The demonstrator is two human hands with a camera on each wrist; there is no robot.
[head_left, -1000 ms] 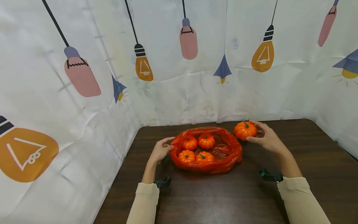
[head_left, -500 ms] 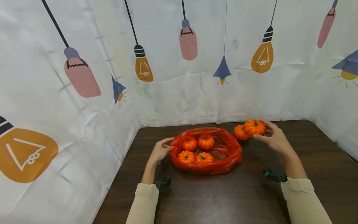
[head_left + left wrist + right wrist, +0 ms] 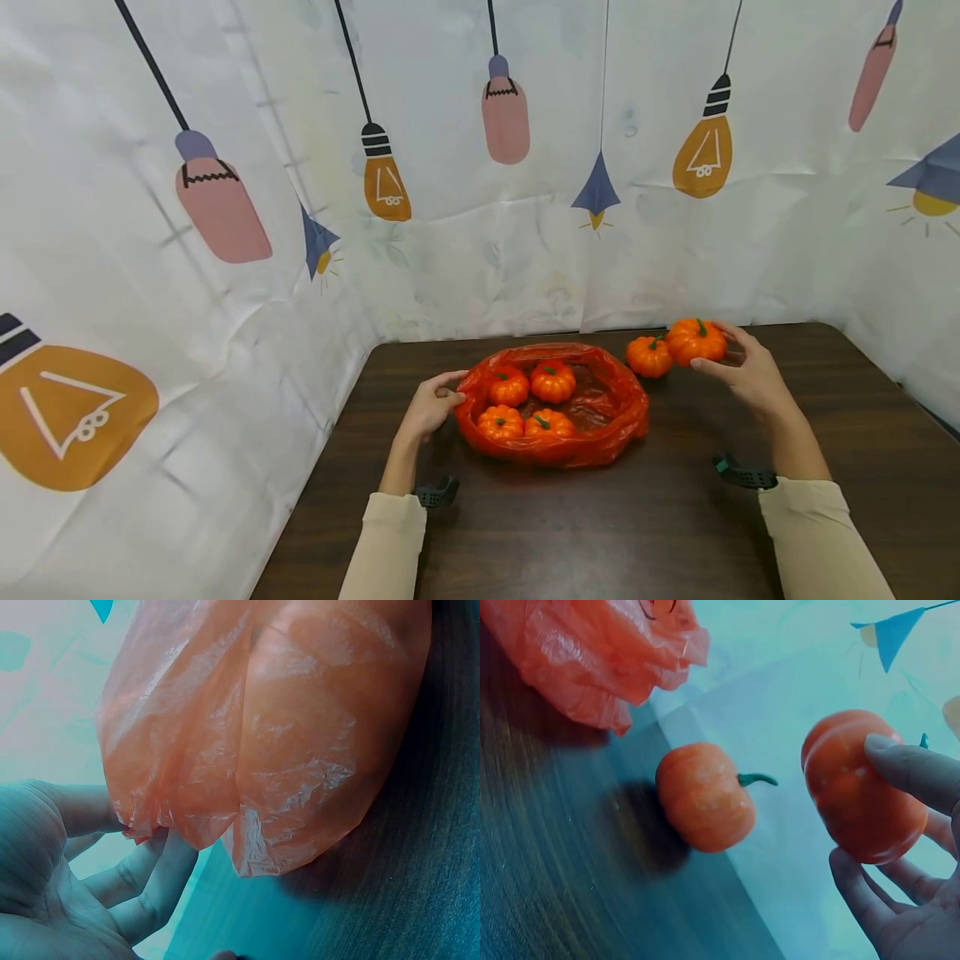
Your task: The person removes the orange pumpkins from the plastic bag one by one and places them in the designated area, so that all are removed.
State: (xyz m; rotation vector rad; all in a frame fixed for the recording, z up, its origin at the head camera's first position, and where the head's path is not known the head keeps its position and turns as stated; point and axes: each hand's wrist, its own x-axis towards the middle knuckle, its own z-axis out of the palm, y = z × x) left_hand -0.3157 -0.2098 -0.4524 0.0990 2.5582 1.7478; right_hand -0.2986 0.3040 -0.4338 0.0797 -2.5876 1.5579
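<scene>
My left hand (image 3: 426, 408) pinches the left rim of a red plastic bag (image 3: 525, 451), which stands wide-mouthed on the table. Its thin, wrinkled film (image 3: 292, 750) fills much of the left wrist view, gathered at my fingertips. Inside the bag sit several small orange pumpkins (image 3: 552, 382) with green stems. To the right of the bag, my right hand (image 3: 756, 383) holds another pumpkin (image 3: 694, 342) between thumb and fingers, raised over the back of the table. A smaller-looking pumpkin (image 3: 705, 799) rests on the tabletop between the bag and the held one.
The dark wooden table (image 3: 555, 533) ends at the back against a white curtain (image 3: 487, 275) printed with hanging lamps and bulbs. Both forearms wear pale sleeves (image 3: 386, 542), and a black wrist device (image 3: 742, 475) shows below each wrist.
My right hand has moved to the right with its pumpkin, uncovering the pumpkin on the table behind it. My left hand stays at the bag's rim.
</scene>
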